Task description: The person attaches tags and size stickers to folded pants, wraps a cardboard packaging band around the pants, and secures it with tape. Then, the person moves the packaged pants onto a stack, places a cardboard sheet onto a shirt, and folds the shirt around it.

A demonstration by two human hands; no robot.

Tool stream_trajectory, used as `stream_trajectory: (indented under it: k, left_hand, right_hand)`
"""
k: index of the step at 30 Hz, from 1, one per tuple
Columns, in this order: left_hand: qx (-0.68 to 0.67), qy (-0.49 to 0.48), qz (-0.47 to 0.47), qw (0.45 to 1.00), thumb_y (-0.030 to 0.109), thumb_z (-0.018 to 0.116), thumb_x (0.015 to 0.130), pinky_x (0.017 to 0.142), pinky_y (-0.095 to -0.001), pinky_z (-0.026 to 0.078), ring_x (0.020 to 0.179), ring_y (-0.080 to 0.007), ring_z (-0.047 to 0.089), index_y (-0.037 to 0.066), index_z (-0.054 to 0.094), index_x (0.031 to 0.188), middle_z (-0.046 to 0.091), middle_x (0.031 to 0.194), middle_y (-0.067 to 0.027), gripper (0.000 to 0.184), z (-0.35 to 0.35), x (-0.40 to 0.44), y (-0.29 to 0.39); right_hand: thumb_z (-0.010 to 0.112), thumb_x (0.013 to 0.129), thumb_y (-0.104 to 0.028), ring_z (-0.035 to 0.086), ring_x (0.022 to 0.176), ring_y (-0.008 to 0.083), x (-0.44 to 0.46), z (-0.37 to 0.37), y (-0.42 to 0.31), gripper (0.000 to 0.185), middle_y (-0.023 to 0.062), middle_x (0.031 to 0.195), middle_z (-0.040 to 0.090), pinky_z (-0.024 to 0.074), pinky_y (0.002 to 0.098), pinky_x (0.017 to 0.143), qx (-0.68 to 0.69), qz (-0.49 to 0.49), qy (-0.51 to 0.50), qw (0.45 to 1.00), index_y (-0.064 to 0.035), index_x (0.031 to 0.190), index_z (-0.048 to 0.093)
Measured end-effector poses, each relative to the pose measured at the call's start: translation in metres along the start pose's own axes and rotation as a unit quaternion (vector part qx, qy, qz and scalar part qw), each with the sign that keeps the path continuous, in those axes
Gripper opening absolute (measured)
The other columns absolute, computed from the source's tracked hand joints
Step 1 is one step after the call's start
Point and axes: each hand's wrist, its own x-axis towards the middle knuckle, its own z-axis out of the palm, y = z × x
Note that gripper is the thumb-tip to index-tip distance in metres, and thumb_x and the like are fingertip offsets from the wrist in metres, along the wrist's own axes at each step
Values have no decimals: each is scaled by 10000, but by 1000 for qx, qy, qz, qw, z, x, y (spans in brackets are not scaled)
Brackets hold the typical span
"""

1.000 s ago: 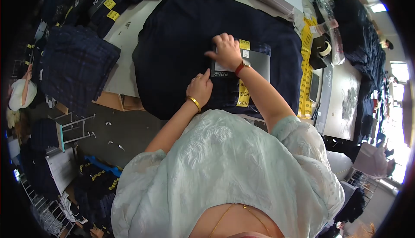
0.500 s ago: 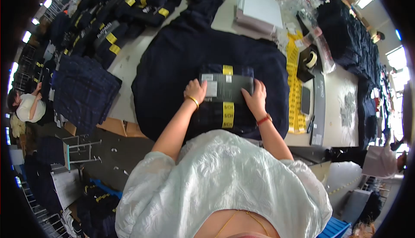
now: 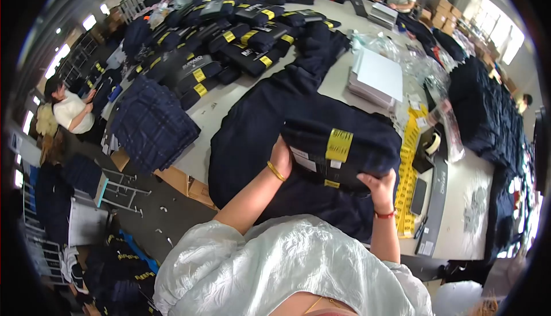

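A folded dark garment [image 3: 313,135] wrapped in a black band is held up and tilted over the table, a yellow sticker [image 3: 340,145] and white labels facing me. My left hand [image 3: 281,158] grips its left end; the fingers are partly hidden behind it. At the right end my right hand [image 3: 380,190] is closed on it, thumb on the near face and fingers out of sight. Beneath lies a large navy cloth [image 3: 247,149] spread over the table.
A pile of banded garments [image 3: 252,58] covers the far left, with folded plaid garments [image 3: 152,124] nearer. On the right are a stack of white sheets [image 3: 376,78], yellow sticker strips [image 3: 406,201], a tape dispenser [image 3: 427,149] and a phone [image 3: 419,195]. Co-workers [image 3: 74,109] stand around.
The garment was lying flat on the navy cloth between both hands; now it is raised and tilted. My view has swung up, showing more of the far table.
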Motion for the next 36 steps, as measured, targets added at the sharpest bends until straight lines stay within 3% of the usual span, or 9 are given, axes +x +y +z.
stream_trajectory:
  k: [2, 4, 10, 17, 25, 29, 31, 34, 36]
  left_hand:
    - [-75, -134, -205, 967, 381, 491, 929, 731, -339, 501, 860, -243, 633, 44, 611, 1068, 668, 1002, -98, 384, -15, -8, 13]
    - [-141, -265, -397, 867, 370, 523, 908, 818, -376, 519, 983, -265, 636, 30, 606, 1151, 656, 1087, -133, 426, -33, -19, 23]
    - [-187, -220, -487, 824, 253, 597, 841, 822, -410, 548, 928, -297, 663, 1, 575, 1167, 651, 1103, -155, 412, -86, -35, 7]
    - [-90, -208, -262, 938, 129, 541, 837, 944, -445, 479, 1028, -271, 626, -11, 557, 1195, 641, 1127, -136, 385, -70, -31, 3]
    - [-64, -164, 35, 984, 64, 591, 761, 912, -410, 472, 945, -246, 610, 37, 637, 982, 649, 1009, -116, 227, -29, 135, 190]
    - [-79, -267, 154, 948, 247, 614, 841, 728, -405, 521, 858, -274, 621, 47, 586, 1094, 647, 1046, -123, 324, 21, 253, 302]
    - [-149, -177, 100, 968, 349, 614, 859, 727, -435, 530, 883, -287, 637, 54, 569, 1133, 639, 1093, -140, 405, 33, 284, 309]
    - [61, -80, 51, 994, 333, 607, 882, 751, -416, 545, 847, -294, 655, 25, 586, 1092, 654, 952, -141, 373, 3, 343, 231]
    - [178, -175, 160, 955, 237, 582, 875, 688, -365, 537, 787, -244, 641, 50, 618, 1009, 646, 887, -134, 232, 11, 339, 179]
  right_hand:
    - [694, 748, -57, 646, 782, 190, 5, -4, -29, 196, 85, 985, 682, 503, 309, 715, -122, -82, -29, 989, -31, 932, 633]
    - [692, 706, -90, 650, 875, 252, 13, -2, -44, 244, 78, 1013, 688, 478, 367, 795, -239, -355, -75, 900, -46, 940, 636]
    - [695, 674, -131, 613, 1014, 285, 11, -21, -36, 355, 92, 1129, 653, 444, 400, 892, -298, -350, -204, 864, -51, 1013, 628]
    - [700, 690, -84, 567, 1093, 298, 2, -10, 21, 471, 117, 1258, 570, 451, 376, 926, -343, -200, -68, 915, -44, 1145, 583]
    - [707, 695, -46, 563, 1087, 316, 0, 11, 49, 463, 127, 1249, 566, 463, 360, 928, -330, -112, -59, 935, -30, 1141, 586]
    - [709, 692, -51, 564, 1080, 316, 9, 18, 60, 412, 136, 1253, 561, 469, 365, 920, -342, -101, -65, 932, -28, 1092, 610]
    - [707, 697, -58, 566, 1081, 322, 23, 23, 72, 362, 148, 1253, 559, 468, 367, 922, -310, -103, -72, 942, -24, 1049, 625]
    - [705, 701, -68, 567, 1087, 325, 67, 16, 102, 333, 151, 1238, 570, 467, 370, 922, -266, -108, -55, 956, -24, 1023, 631]
    - [700, 709, -84, 565, 1097, 322, 117, 1, 127, 297, 155, 1215, 582, 466, 372, 921, -311, -113, -9, 944, -30, 996, 642]
